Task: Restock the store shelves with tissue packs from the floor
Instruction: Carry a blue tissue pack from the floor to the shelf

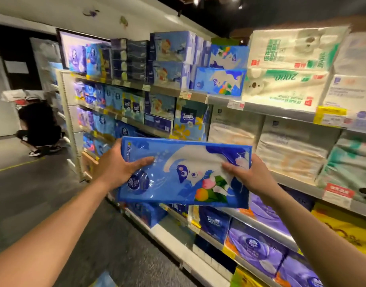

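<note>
The blue tissue pack (184, 172) spans both hands: left hand (118, 164) clasps 1 end, thumb on top; right hand (246, 172) pinches the other, which holds it level, probably for sliding onto the matching packs (220, 81) above the right hand.

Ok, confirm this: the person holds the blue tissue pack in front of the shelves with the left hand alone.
Wrong on the hands. The head view shows the blue tissue pack held in front of the shelves by both: the left hand grips one end, the right hand the other.
</note>
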`<state>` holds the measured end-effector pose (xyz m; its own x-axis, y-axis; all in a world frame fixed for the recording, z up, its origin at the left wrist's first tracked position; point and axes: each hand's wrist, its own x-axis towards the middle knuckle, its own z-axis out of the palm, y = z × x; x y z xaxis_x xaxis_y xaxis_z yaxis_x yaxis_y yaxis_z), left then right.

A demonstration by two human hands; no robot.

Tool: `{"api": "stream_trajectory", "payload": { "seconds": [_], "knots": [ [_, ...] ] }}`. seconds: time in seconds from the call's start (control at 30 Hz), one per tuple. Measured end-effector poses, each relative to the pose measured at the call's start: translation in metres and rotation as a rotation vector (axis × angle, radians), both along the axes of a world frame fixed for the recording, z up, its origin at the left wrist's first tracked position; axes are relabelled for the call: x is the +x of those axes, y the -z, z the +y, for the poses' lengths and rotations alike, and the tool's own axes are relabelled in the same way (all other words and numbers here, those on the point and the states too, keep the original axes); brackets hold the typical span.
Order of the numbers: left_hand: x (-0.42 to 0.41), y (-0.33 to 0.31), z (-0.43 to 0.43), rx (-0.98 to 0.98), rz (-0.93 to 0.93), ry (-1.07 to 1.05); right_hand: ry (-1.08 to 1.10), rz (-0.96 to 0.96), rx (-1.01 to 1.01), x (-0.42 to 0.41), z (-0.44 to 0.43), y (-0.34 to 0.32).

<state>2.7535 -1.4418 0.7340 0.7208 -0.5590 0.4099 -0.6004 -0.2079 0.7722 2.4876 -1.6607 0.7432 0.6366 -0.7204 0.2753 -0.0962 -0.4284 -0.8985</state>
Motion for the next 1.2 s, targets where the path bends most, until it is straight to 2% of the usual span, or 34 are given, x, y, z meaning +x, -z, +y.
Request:
{"api": "stream_trajectory", "payload": {
  "seconds": [0.23,0.5,0.67,0.83,0.93,1.03,1.13,1.2],
  "knots": [
    [0.156,-0.053,-0.068,-0.053,-0.044,0.156,0.086,-0.022,-0.131,0.128,-0.036,-0.042],
    [0.266,-0.14,-0.145,-0.158,-0.121,0.361,0.251,-0.081,-0.207,0.207,-0.072,-0.122],
    [0.305,-0.188,-0.198,-0.22,-0.176,0.406,0.34,-0.129,-0.287,0.235,-0.102,-0.176],
    [0.331,-0.214,-0.257,-0.241,-0.191,0.525,0.441,-0.088,-0.276,0.255,-0.156,-0.198],
    [0.337,-0.229,-0.307,-0.317,-0.213,0.51,0.488,-0.081,-0.291,0.265,-0.198,-0.217],
    [0.343,-0.251,-0.371,-0.37,-0.26,0.463,0.54,-0.058,-0.43,0.273,-0.251,-0.243],
    [0.352,-0.288,-0.44,-0.44,-0.284,0.489,0.658,-0.079,-0.475,0.285,-0.307,-0.276],
    [0.357,-0.308,-0.481,-0.506,-0.321,0.446,0.737,-0.047,-0.628,0.292,-0.339,-0.3]
  ]
}}
